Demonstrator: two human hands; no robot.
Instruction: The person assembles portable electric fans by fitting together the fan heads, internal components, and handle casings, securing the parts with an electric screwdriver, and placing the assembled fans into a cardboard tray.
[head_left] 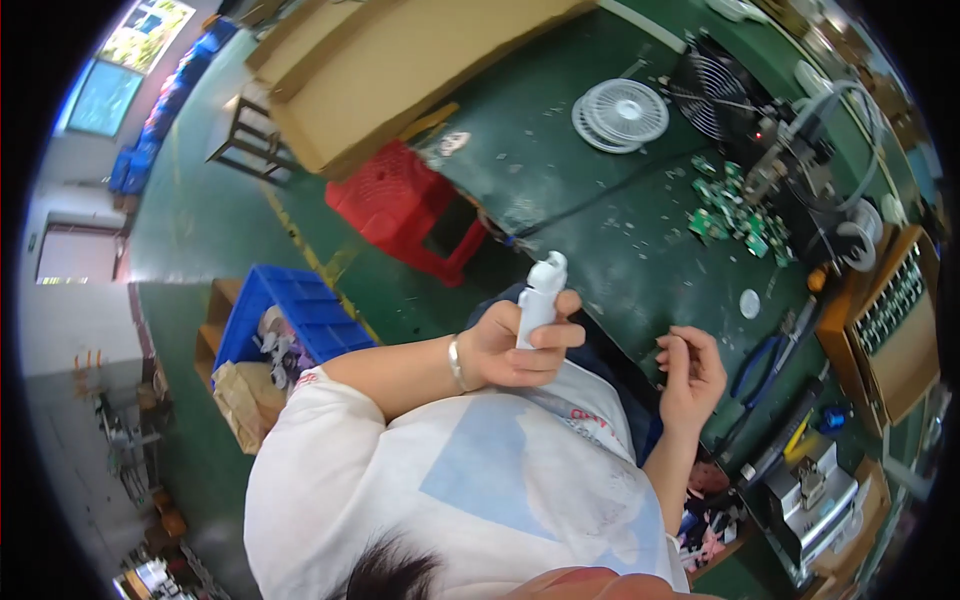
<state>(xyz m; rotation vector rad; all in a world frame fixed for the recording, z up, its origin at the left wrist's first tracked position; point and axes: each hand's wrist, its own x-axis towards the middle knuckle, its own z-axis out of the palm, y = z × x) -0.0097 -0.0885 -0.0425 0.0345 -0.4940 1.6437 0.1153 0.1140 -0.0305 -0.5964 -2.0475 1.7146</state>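
Observation:
My left hand (525, 345) is wrapped round a white plastic handle-like piece (541, 300), held upright in front of my body. Its upper end is rounded and notched; my fingers cover much of the lower part. Over the near edge of the green-topped table (600, 215) is my right hand (693, 375), its fingers curled with the tips close to the thumb. Whatever may be between them is too small or hidden to make out. A blue-handled tool (757, 367), apparently pliers, lies to the right of that hand, and a small white disc (749, 304) lies beyond it.
Round white fan grilles (620, 112) lie at the far side, near a black fan (708, 90). Several green circuit boards (740, 215) are heaped at right, beside a cardboard tray (895, 335). A red stool (395, 205), a large carton (400, 70) and a blue crate (300, 310) stand left.

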